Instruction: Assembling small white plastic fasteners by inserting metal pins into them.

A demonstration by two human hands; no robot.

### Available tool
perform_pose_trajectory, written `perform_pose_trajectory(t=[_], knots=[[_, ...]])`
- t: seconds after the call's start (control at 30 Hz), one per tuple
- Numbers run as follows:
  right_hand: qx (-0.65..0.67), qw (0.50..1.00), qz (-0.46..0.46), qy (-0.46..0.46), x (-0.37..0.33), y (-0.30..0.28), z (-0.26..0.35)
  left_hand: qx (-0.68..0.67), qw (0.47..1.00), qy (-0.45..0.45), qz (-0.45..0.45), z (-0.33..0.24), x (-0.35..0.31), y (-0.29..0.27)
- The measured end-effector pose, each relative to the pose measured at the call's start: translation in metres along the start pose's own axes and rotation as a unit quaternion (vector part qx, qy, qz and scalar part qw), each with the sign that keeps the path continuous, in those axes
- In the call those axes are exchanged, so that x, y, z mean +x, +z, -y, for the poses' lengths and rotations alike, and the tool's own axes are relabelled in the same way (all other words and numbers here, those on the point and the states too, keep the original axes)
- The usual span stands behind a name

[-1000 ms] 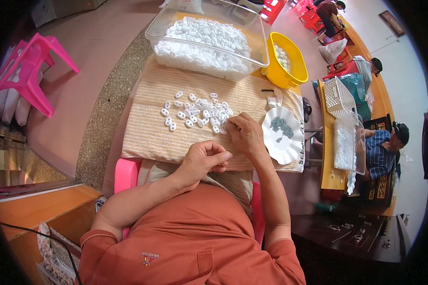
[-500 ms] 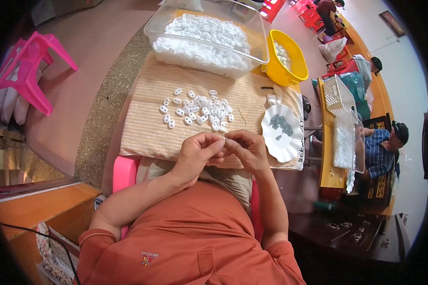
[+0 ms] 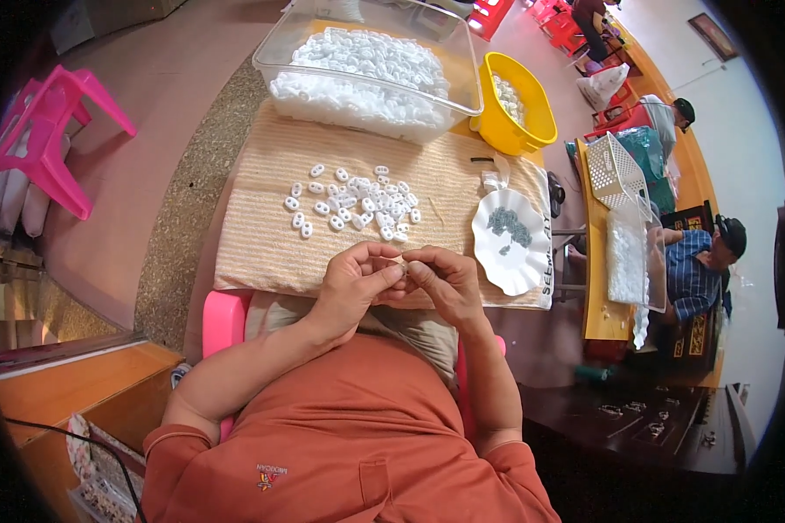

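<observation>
My left hand (image 3: pixel 364 277) and my right hand (image 3: pixel 443 281) meet at the towel's near edge, fingertips pinched together. Whatever small thing lies between them is too hidden to name. Just beyond the fingertips, several small white oval plastic pieces with two holes (image 3: pixel 368 205) lie loosely scattered and heaped on a striped cream towel (image 3: pixel 262 231). To the right of my right hand sits a white scalloped plate (image 3: pixel 516 273), holding a pile of tiny grey-green pieces (image 3: pixel 508 228).
A large clear bin (image 3: pixel 366 126) full of white pieces stands at the back, beside a yellow basin (image 3: pixel 532 131) of pale pieces. Pink chairs (image 3: pixel 57 139) are at far left. At right, a person in a checked shirt (image 3: pixel 696 270) sits by another table (image 3: pixel 606 322).
My view has shifted slightly, so the table things appear a little further left. Both hands stay together, and my right fingers have shifted slightly in their pinch.
</observation>
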State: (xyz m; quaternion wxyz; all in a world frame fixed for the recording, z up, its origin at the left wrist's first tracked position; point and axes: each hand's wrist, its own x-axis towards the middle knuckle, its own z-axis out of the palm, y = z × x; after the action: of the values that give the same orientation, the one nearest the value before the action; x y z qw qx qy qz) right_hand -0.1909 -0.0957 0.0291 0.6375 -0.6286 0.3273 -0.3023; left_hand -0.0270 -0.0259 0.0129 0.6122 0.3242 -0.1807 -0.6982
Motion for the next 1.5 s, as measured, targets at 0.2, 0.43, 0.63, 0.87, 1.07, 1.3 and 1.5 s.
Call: perform_pose_trajectory(t=[0.2,0.43,0.63,0.87,1.07,1.3,1.5], knots=[[0.016,0.999,-0.032,0.008,0.0,0.001,-0.002,0.004,1.0,-0.009,-0.001,-0.001,-0.001,0.003],[0.009,0.999,-0.031,0.002,-0.001,0.004,0.0,0.016,1.0,-0.006,0.003,0.001,0.0,-0.001],[0.002,0.999,-0.035,-0.004,-0.001,0.005,-0.002,0.026,1.0,-0.003,0.006,0.001,-0.001,-0.001],[-0.048,0.996,-0.064,-0.031,-0.003,0.004,-0.003,0.038,0.999,-0.034,0.018,0.0,-0.002,0.002],[-0.035,0.996,-0.076,-0.007,-0.006,0.007,0.002,0.048,0.998,-0.032,0.036,0.002,-0.001,0.002],[-0.112,0.99,-0.062,-0.053,-0.004,0.005,-0.001,0.07,0.995,-0.054,0.041,0.0,-0.002,0.003],[-0.338,0.921,-0.118,-0.155,-0.003,-0.021,0.022,0.052,0.995,-0.081,0.031,-0.001,-0.003,0.004]])
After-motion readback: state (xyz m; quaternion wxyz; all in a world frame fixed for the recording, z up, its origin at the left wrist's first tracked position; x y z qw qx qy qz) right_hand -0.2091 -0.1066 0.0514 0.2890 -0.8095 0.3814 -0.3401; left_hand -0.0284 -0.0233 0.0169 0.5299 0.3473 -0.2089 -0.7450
